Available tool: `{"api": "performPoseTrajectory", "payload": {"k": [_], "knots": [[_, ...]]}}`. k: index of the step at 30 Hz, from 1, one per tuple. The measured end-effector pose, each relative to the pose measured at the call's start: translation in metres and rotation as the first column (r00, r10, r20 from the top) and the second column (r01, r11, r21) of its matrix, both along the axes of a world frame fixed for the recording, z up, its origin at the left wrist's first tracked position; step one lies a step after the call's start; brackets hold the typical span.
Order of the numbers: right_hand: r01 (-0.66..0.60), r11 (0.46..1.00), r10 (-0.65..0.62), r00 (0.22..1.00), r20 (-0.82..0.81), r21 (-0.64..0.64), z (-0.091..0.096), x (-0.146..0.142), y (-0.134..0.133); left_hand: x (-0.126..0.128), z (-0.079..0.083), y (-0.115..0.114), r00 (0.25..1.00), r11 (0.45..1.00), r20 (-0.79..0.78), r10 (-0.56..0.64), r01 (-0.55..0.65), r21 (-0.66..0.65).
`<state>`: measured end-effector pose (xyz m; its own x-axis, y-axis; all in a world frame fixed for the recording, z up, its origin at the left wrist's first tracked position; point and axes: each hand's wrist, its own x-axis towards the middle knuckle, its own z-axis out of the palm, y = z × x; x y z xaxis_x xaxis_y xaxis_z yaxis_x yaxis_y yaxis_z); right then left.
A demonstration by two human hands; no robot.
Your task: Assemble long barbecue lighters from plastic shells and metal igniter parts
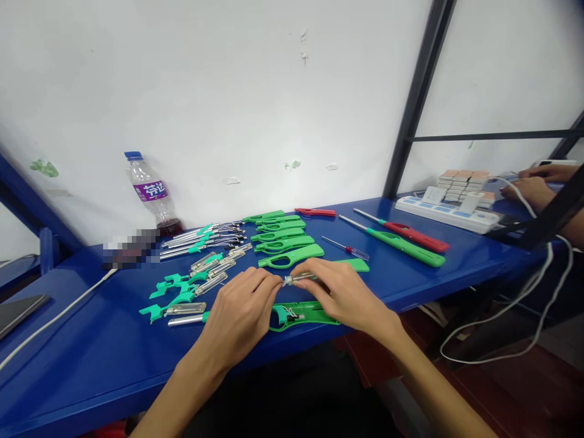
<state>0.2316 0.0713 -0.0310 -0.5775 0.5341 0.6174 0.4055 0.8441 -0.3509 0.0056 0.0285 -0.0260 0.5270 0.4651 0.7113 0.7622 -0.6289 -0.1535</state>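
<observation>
My left hand [244, 310] and my right hand [340, 292] meet over the front of the blue table [91, 340]. Together they pinch a small clear and metal lighter insert [296, 279] between their fingertips. Just below them lies an open green lighter shell [303, 315] with small parts inside. Behind my hands a row of green handle shells [285, 234] lies side by side. To the left lie several metal tubes with teal triggers [191, 286].
A finished green lighter [406, 244], a red lighter [413, 235], a small screwdriver [347, 248] and a red shell [314, 212] lie at the back right. A drink bottle [152, 194] stands by the wall. Another person's hands [531, 185] rest near a white power strip [449, 213]. A white cable [55, 319] crosses the left.
</observation>
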Motion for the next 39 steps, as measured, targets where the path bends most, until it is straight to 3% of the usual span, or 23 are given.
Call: {"api": "performPoseTrajectory", "payload": {"k": [25,29,39], "knots": [[-0.027,0.999,0.027,1.0,0.007,0.038,-0.001,0.0004,0.0021,0.0012,0.0011,-0.0006,0.998,1.0,-0.055,0.012,-0.01,0.025],[0.019,0.999,-0.019,1.0,-0.006,0.039,-0.0005,-0.0001,0.0006,0.0005,0.001,-0.0004,0.999,1.0,-0.037,0.007,-0.006,0.026],[0.052,0.998,-0.052,0.999,-0.007,0.025,0.0007,-0.0006,-0.0018,0.002,0.0017,-0.0023,1.0,0.997,0.027,0.003,-0.001,-0.08]]}}
